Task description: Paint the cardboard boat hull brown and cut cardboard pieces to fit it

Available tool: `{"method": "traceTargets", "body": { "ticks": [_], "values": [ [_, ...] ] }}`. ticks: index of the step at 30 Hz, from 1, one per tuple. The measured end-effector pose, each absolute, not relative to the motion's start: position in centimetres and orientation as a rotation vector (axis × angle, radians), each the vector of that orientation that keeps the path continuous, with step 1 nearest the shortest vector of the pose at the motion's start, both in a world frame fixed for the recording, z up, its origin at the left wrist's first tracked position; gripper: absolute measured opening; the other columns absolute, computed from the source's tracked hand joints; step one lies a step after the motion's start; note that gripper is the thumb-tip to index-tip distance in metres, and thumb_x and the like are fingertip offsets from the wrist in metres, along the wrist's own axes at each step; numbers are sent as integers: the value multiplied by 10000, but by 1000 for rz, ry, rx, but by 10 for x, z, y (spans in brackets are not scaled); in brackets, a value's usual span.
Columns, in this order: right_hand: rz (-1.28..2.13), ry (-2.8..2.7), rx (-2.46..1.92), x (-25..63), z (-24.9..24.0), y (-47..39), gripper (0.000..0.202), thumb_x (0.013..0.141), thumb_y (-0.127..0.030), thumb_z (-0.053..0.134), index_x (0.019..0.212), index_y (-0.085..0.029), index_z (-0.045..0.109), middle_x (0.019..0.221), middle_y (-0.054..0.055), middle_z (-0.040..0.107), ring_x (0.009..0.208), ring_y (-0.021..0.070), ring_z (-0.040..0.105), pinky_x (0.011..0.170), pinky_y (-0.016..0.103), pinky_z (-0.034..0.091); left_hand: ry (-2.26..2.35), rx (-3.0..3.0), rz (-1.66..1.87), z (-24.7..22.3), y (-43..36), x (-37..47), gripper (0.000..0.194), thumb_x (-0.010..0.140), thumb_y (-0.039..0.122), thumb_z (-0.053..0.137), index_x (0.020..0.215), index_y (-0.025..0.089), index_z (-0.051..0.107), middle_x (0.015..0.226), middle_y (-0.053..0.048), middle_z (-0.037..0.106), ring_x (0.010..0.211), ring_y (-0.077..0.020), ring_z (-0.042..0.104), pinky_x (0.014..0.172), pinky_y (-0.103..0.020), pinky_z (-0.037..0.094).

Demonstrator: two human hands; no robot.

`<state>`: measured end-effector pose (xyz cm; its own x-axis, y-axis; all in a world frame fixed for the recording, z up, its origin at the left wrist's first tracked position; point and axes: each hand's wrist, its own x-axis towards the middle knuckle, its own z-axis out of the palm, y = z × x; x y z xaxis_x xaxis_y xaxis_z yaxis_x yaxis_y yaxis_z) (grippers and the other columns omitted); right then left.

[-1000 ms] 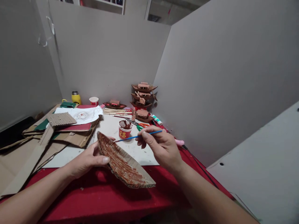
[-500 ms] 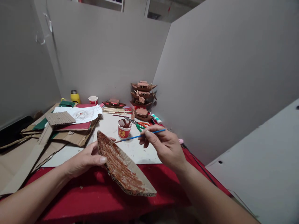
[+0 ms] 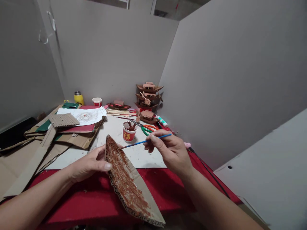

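Observation:
My left hand (image 3: 92, 163) grips a boat-shaped piece of corrugated cardboard (image 3: 127, 179) by its left edge, thumb on the near side and the other fingers behind it. Streaky brown paint covers much of its inner face; a strip along the right side is still bare tan. In my right hand (image 3: 168, 150) is a thin blue paintbrush (image 3: 141, 142), pinched between thumb and fingers. Its bristle tip touches the cardboard near the upper end. Just beyond the brush stands a red and white paper cup (image 3: 129, 134) smeared inside with brown paint.
Scissors (image 3: 145, 129) lie right of the cup, near a stack of small brown model boats (image 3: 148, 95). Wooden sticks (image 3: 120, 112) lie behind. Cardboard sheets (image 3: 81, 139) and a drawing (image 3: 88, 115) are piled left. Grey panels surround the table; a pink-ended tool with a cord (image 3: 187, 145) lies right.
The cardboard piece has swung to a steeper angle, its lower end coming down towards me. The brush tip has shifted slightly along its upper part. The whole view has moved a little.

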<state>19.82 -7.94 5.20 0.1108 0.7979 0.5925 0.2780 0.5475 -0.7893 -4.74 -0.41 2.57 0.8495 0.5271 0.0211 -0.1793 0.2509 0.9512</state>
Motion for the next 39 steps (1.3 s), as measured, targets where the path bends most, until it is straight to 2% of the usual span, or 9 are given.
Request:
{"method": "traceTargets", "body": {
  "ticks": [13,18,23,27,35,39],
  "values": [
    [451,-1441,-986,197,49,-84,221,904,-400,630,850,-189,668,683,21,677,587,153,646,539,284,544,316,1198,496,25,-3,-49,577,697,235,794,1230,165,583,1145,-89,704,1051,-238,640,906,-321,494],
    [453,-1359,-953,199,49,-86,179,905,-371,643,861,-200,669,669,10,700,574,144,657,541,267,556,306,1189,496,25,-4,-48,567,692,231,800,1214,166,591,1156,-86,701,1045,-235,641,898,-313,498],
    [488,-1414,-970,197,48,-87,230,901,-402,640,841,-181,665,674,28,702,579,157,666,544,284,569,299,1193,489,26,-4,-48,617,680,234,807,1245,159,570,1162,-83,701,1076,-241,629,930,-324,484],
    [440,-1377,-981,199,47,-88,224,894,-397,652,840,-180,669,671,25,699,575,150,654,539,279,563,289,1199,496,24,-3,-48,585,687,231,808,1221,164,579,1140,-73,707,1041,-222,640,906,-305,490],
    [457,-1503,-995,202,48,-94,202,938,-358,595,867,-180,662,719,28,680,612,148,662,561,269,560,330,1246,486,25,-2,-49,648,682,245,815,1268,173,546,1234,-86,675,1133,-254,611,969,-337,471],
    [465,-1602,-1043,210,51,-101,210,966,-302,553,832,-181,659,737,17,645,630,121,642,593,233,545,329,1273,508,27,-2,-48,756,690,266,807,1362,173,474,1329,-108,619,1211,-291,569,1030,-382,439]
  ]
}}
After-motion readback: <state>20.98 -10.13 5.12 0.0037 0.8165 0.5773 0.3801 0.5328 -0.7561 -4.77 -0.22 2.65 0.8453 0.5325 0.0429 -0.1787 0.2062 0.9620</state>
